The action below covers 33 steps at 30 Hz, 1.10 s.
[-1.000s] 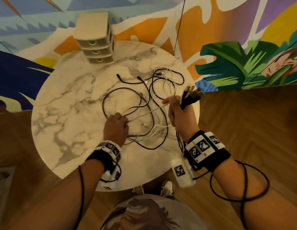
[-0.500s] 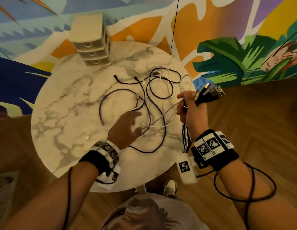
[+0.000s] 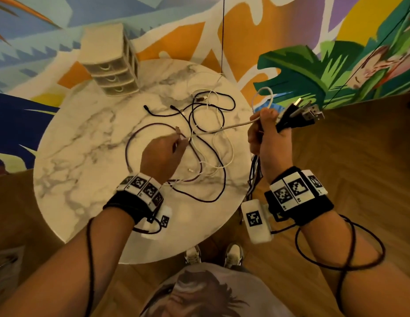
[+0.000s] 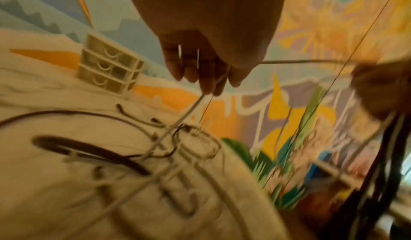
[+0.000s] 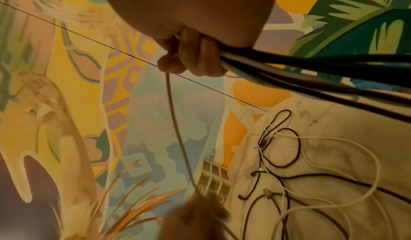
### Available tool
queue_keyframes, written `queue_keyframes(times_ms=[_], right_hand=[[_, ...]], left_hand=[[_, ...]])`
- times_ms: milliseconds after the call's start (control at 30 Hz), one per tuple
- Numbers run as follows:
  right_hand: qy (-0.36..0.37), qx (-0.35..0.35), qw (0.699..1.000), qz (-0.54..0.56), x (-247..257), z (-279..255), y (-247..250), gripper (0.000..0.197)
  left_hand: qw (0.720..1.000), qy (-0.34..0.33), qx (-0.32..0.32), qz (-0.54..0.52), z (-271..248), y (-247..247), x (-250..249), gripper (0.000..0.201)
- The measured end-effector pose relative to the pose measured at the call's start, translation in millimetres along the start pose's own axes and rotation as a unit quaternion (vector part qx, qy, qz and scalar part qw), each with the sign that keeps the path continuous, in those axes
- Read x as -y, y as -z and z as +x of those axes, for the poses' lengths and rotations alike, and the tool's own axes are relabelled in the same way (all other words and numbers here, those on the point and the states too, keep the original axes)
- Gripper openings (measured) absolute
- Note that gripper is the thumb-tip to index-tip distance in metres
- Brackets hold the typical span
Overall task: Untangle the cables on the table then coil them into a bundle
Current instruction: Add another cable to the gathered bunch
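Head view: the right hand [image 3: 267, 133], raised just off the table's right edge, is closed round a bundle of gathered cables [image 3: 297, 117] whose plugs stick out to the right, and it also grips 1 white cable [image 3: 224, 128]. That cable runs taut, its long axis lying left and slightly down from the right hand to the left hand [image 3: 162, 154], which pinches it over the tangle [image 3: 206, 143] of black and white leads on the round marble table [image 3: 69, 156]. A small 3-drawer organiser [image 3: 112, 65] stands at the far edge, well apart.

Left wrist view: blurred, but the left hand's fingertips [image 4: 208, 85] are closed on the white cable, which drops from them into the knot of loops below, while another length leads off right toward the right hand.

Right wrist view: the right hand's fingers [image 5: 195, 57] are curled tight round several black and white cords, and the single pale cable falls away from them to the left hand at the bottom edge. The loose loops lie on the table to the lower right.

As I judge it, the free end of this cable lies on the left hand's side, so the left hand is the nearer one to draw it clear of the crossings before the right takes it in.
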State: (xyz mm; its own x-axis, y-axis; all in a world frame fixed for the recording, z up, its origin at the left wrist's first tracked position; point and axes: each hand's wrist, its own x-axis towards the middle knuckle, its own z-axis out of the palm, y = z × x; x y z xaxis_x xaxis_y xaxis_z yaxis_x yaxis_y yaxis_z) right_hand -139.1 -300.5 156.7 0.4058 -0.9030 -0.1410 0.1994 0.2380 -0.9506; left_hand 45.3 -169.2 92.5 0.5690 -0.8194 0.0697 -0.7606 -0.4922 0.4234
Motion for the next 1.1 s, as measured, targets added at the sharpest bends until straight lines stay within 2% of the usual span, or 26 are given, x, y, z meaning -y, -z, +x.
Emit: queue_keyframes(times_ms=[67,100,167,267,300,367,433,500,600,667,733,833,867,900,933,1000,1033,1100], right_hand=[[0.018,0.010,1.000,0.005,1.5,-0.6,3.5,0.032],[0.022,0.014,1.000,0.001,0.7,-1.2,5.3,0.032],[0.026,0.006,1.000,-0.006,-1.2,-1.0,10.8,0.032],[0.021,-0.031,0.999,0.011,-0.3,1.9,20.7,0.031],[0.022,-0.038,0.999,0.017,1.6,3.6,24.9,0.032],[0.029,-0.041,0.999,0.020,6.3,5.7,32.0,0.032],[0.034,-0.040,0.998,0.017,10.1,6.0,38.2,0.032],[0.033,-0.034,0.999,0.010,10.6,4.8,40.4,0.032],[0.026,-0.029,0.999,0.015,8.6,2.9,39.2,0.031],[0.017,-0.024,0.999,0.017,7.0,2.5,38.0,0.031],[0.015,-0.019,1.000,0.013,6.2,3.1,37.1,0.030],[0.014,-0.029,0.999,0.018,7.8,5.7,38.7,0.030],[0.015,-0.036,0.999,0.019,9.1,7.0,40.0,0.030],[0.018,-0.041,0.999,0.023,11.0,8.3,41.5,0.030],[0.024,-0.044,0.998,0.030,13.2,9.3,43.3,0.030],[0.039,-0.047,0.997,0.056,18.0,11.2,48.8,0.030],[0.045,-0.051,0.995,0.067,20.3,12.2,53.0,0.030],[0.052,-0.059,0.995,0.052,22.1,13.9,63.9,0.029]], left_hand=[[0.994,0.048,0.093,0.035,-12.8,-17.5,15.4,0.036],[0.992,0.067,0.101,0.030,-14.7,-20.0,20.7,0.035],[0.997,0.073,0.036,-0.016,-10.8,-13.6,13.9,0.033],[0.993,0.019,-0.113,-0.029,-4.0,-0.1,-13.3,0.030],[0.989,0.007,-0.144,-0.025,-3.0,2.7,-21.0,0.029],[0.987,-0.002,-0.162,-0.017,-2.5,2.5,-20.0,0.026],[0.992,-0.004,-0.125,0.013,-4.0,-5.6,-4.7,0.026],[0.996,0.016,-0.030,0.078,-10.6,-17.0,13.9,0.026],[0.976,0.093,0.134,0.146,-26.1,-34.2,35.2,0.025],[0.967,0.133,0.179,0.126,-33.2,-37.4,41.5,0.026],[0.975,0.159,0.127,0.086,-33.2,-33.1,38.9,0.025],[0.987,0.153,-0.046,0.020,-28.3,-18.8,18.5,0.018],[0.986,0.150,-0.065,-0.013,-26.7,-13.1,10.8,0.016],[0.985,0.150,-0.050,-0.063,-25.4,-7.9,2.6,0.016],[0.981,0.151,0.009,-0.118,-26.1,-5.2,-5.9,0.016],[0.957,0.118,0.198,-0.178,-35.7,-8.1,-26.8,0.019],[0.931,0.086,0.301,-0.187,-43.4,-14.8,-36.4,0.017],[0.862,0.029,0.483,-0.154,-60.0,-31.8,-53.4,0.014]])
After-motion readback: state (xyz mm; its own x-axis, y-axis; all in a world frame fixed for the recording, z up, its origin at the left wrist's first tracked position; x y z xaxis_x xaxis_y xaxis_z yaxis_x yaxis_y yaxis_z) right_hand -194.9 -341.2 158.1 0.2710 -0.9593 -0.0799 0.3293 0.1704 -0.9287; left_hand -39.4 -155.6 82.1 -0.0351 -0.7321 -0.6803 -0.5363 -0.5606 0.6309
